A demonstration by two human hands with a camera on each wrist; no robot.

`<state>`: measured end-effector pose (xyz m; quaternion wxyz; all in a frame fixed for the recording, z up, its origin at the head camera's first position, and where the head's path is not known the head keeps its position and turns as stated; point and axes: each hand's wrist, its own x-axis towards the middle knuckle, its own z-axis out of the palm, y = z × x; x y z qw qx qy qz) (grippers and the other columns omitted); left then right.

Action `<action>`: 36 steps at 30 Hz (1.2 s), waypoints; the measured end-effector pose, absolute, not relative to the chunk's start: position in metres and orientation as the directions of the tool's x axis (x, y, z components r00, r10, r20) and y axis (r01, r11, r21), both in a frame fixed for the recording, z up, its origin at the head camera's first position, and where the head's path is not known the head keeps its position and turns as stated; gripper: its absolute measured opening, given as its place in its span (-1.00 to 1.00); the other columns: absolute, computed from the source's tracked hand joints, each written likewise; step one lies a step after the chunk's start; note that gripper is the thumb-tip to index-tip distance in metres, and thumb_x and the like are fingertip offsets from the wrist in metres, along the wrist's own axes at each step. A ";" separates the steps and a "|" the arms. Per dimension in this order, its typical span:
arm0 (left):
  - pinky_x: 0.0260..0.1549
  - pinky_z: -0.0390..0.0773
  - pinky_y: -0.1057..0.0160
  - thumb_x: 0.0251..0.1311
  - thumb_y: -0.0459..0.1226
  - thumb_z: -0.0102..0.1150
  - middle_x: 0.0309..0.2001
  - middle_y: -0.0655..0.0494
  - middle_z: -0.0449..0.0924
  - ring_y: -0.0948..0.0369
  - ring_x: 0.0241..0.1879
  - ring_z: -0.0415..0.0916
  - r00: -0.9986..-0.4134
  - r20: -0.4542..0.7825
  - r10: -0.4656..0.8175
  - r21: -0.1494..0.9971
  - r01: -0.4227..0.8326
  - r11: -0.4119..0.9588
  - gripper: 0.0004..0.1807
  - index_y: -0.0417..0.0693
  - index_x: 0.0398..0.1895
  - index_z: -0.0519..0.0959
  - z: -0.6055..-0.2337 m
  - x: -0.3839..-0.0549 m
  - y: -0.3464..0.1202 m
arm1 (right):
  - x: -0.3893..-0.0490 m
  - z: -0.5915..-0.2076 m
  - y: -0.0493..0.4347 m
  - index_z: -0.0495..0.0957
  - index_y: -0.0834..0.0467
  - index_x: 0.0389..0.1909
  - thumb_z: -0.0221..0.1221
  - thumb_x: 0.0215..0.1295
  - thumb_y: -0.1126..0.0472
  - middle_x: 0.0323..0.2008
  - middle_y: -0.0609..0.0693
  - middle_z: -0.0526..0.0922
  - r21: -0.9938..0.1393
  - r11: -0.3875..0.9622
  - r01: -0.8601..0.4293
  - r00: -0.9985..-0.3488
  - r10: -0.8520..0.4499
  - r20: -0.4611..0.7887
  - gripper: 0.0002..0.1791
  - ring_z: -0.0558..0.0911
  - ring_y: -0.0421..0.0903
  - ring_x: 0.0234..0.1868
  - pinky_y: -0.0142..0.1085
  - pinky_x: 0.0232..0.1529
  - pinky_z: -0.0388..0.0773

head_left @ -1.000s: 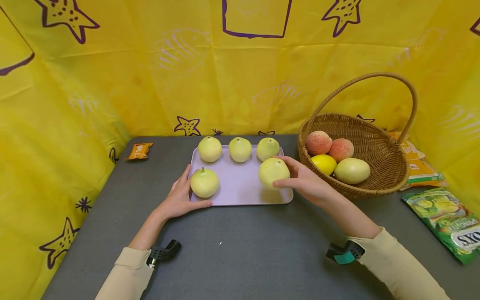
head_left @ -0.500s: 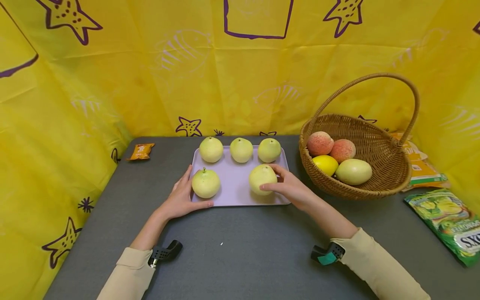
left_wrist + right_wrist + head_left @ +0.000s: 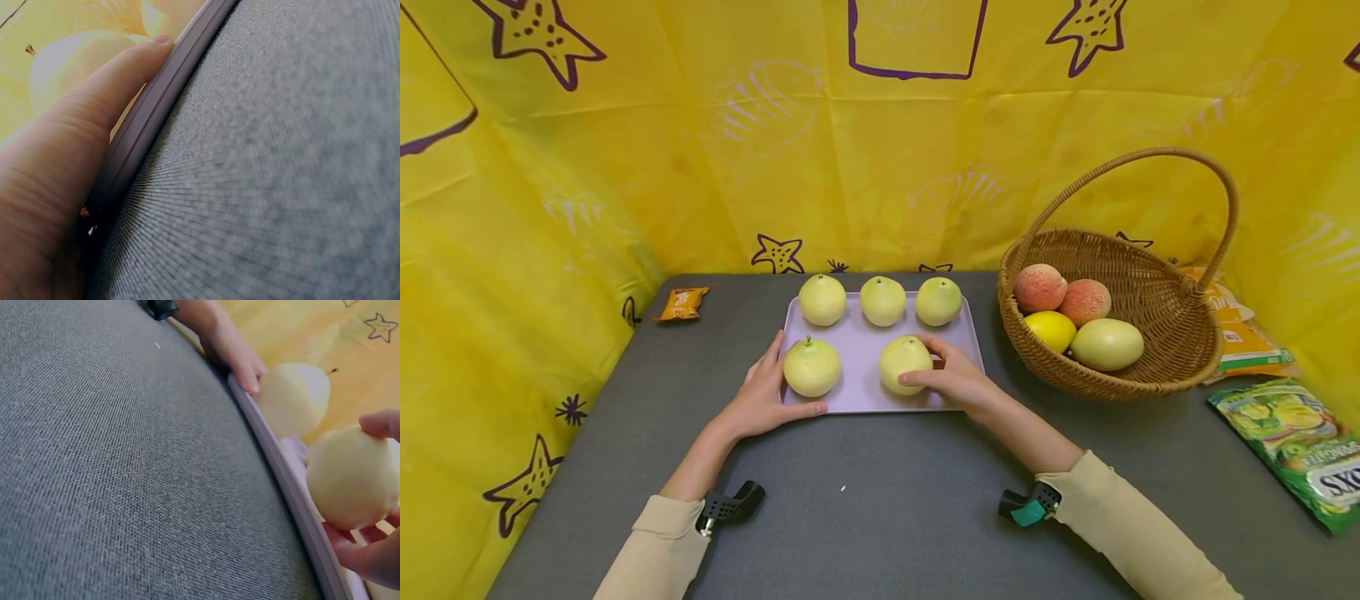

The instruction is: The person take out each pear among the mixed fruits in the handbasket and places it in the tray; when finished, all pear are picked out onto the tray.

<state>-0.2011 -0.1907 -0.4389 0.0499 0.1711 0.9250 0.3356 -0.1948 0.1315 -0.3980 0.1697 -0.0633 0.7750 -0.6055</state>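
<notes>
My right hand [image 3: 955, 379] holds a round pale yellow-green pear [image 3: 904, 367] over the front right part of the lilac tray [image 3: 859, 396]. Thumb and fingers close around the fruit in the right wrist view; whether its base touches the tray I cannot tell. My left hand [image 3: 763, 396] rests at the tray's front left corner, its thumb [image 3: 134, 65] lying along the front rim and its fingers along the left side. Beside it sits another pear [image 3: 812, 367] with a stem. Along the tray's back edge stand three more pears [image 3: 882, 301] in a row.
To the right is a wicker basket [image 3: 1120, 387] with a tall handle. It holds two peaches [image 3: 1041, 288], a lemon [image 3: 1049, 331] and an oval pale-green fruit [image 3: 1107, 344]. Beyond lie a green packet [image 3: 1288, 446] and an orange bag [image 3: 1243, 337]. A small orange packet [image 3: 682, 304] lies back left.
My right hand has carried the pear leftward and lower over the tray, away from its right edge. The left hand has stayed at the tray's corner.
</notes>
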 end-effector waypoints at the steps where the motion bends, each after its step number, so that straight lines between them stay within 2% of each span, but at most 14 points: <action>1: 0.27 -0.21 -0.37 -0.12 0.22 0.44 0.55 -0.15 -0.46 -0.26 0.47 -0.30 -0.936 0.023 0.351 0.638 0.284 0.716 0.26 -0.05 0.56 -0.04 -0.439 -0.201 -0.191 | -0.195 -0.398 0.130 0.30 0.18 0.38 0.37 0.12 0.16 0.20 0.13 0.45 -0.958 0.266 0.104 -0.936 -0.300 -0.185 -0.21 0.44 0.08 0.12 -0.13 0.09 0.35; 5: 0.26 -0.20 -0.37 -0.12 0.22 0.44 0.55 -0.15 -0.45 -0.26 0.46 -0.30 -0.936 0.026 0.350 0.635 0.286 0.718 0.25 -0.05 0.55 -0.03 -0.439 -0.201 -0.191 | -0.197 -0.400 0.124 0.34 0.17 0.35 0.40 0.10 0.14 0.19 0.10 0.48 -0.954 0.290 0.076 -0.941 -0.296 -0.165 -0.22 0.47 0.07 0.11 -0.12 0.10 0.34; 11: 0.29 -0.21 -0.32 -0.13 0.20 0.46 0.54 -0.22 -0.41 -0.26 0.46 -0.28 -0.930 0.056 0.364 0.631 0.316 0.709 0.23 -0.09 0.54 0.02 -0.437 -0.200 -0.190 | -0.196 -0.401 0.115 0.38 0.17 0.32 0.41 0.07 0.22 0.15 0.09 0.53 -0.966 0.248 0.069 -0.943 -0.299 -0.144 -0.25 0.51 0.04 0.06 -0.19 0.04 0.37; 15: 0.29 -0.21 -0.32 -0.13 0.20 0.46 0.54 -0.23 -0.41 -0.26 0.46 -0.28 -0.929 0.058 0.366 0.633 0.318 0.706 0.23 -0.08 0.54 0.02 -0.436 -0.199 -0.189 | -0.197 -0.404 0.112 0.39 0.16 0.31 0.41 0.06 0.24 0.16 0.07 0.52 -0.973 0.226 0.045 -0.944 -0.308 -0.116 -0.26 0.49 0.03 0.11 -0.14 0.13 0.34; 19: 0.28 -0.21 -0.33 -0.12 0.20 0.46 0.54 -0.22 -0.42 -0.26 0.47 -0.28 -0.929 0.052 0.366 0.635 0.314 0.706 0.22 -0.06 0.54 0.03 -0.436 -0.200 -0.190 | -0.199 -0.406 0.111 0.39 0.14 0.31 0.42 0.05 0.25 0.21 0.04 0.50 -0.975 0.223 0.013 -0.941 -0.326 -0.087 -0.26 0.42 0.03 0.23 -0.05 0.27 0.23; 23: 0.28 -0.21 -0.33 -0.12 0.21 0.45 0.54 -0.22 -0.42 -0.25 0.47 -0.29 -0.929 0.053 0.366 0.632 0.315 0.708 0.21 -0.03 0.54 0.04 -0.436 -0.200 -0.190 | -0.199 -0.407 0.111 0.37 0.10 0.33 0.42 0.05 0.22 0.24 0.01 0.47 -0.970 0.244 -0.006 -0.936 -0.343 -0.080 -0.24 0.37 0.05 0.28 0.01 0.30 0.19; 30: 0.28 -0.20 -0.35 -0.12 0.21 0.45 0.54 -0.21 -0.43 -0.26 0.47 -0.29 -0.929 0.052 0.367 0.634 0.315 0.707 0.22 -0.02 0.55 0.02 -0.437 -0.200 -0.190 | -0.200 -0.409 0.115 0.31 0.11 0.35 0.47 0.01 0.14 0.27 0.00 0.43 -0.941 0.323 -0.102 -0.930 -0.367 -0.026 -0.15 0.38 0.02 0.24 -0.07 0.21 0.33; 33: 0.27 -0.20 -0.36 -0.12 0.21 0.45 0.54 -0.20 -0.43 -0.26 0.46 -0.28 -0.929 0.051 0.366 0.634 0.313 0.707 0.22 -0.02 0.55 0.01 -0.437 -0.201 -0.190 | -0.200 -0.410 0.115 0.34 0.14 0.30 0.52 -0.05 0.16 0.23 0.01 0.44 -0.924 0.351 -0.150 -0.935 -0.353 0.018 -0.14 0.42 0.02 0.16 -0.12 0.10 0.41; 36: 0.27 -0.20 -0.36 -0.12 0.21 0.45 0.54 -0.20 -0.43 -0.26 0.46 -0.28 -0.930 0.049 0.365 0.635 0.311 0.707 0.22 -0.01 0.55 0.02 -0.437 -0.201 -0.190 | -0.199 -0.410 0.115 0.37 0.18 0.25 0.53 -0.08 0.20 0.20 0.03 0.46 -0.924 0.347 -0.164 -0.939 -0.341 0.039 -0.17 0.45 0.04 0.14 -0.11 0.07 0.45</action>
